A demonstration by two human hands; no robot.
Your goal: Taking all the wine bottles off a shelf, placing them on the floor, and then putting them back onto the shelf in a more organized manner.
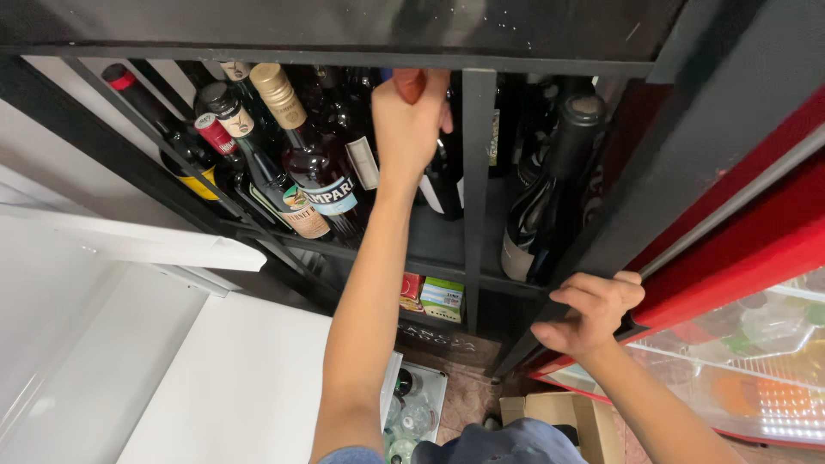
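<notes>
Reaching up into the black shelf (474, 172), your left hand (408, 125) has its fingers curled tight around the red-capped top of a dark bottle (440, 176) standing among other bottles. Your right hand (591, 311) grips the edge of the red cabinet door (739, 249), fingers hooked over it, pressed together.

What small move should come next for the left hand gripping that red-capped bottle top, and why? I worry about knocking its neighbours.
Probably lift the bottle straight up and out. The left hand is closed on its red cap, gold-capped bottle stands close beside, and the right hand grips the black shelf frame.
</notes>
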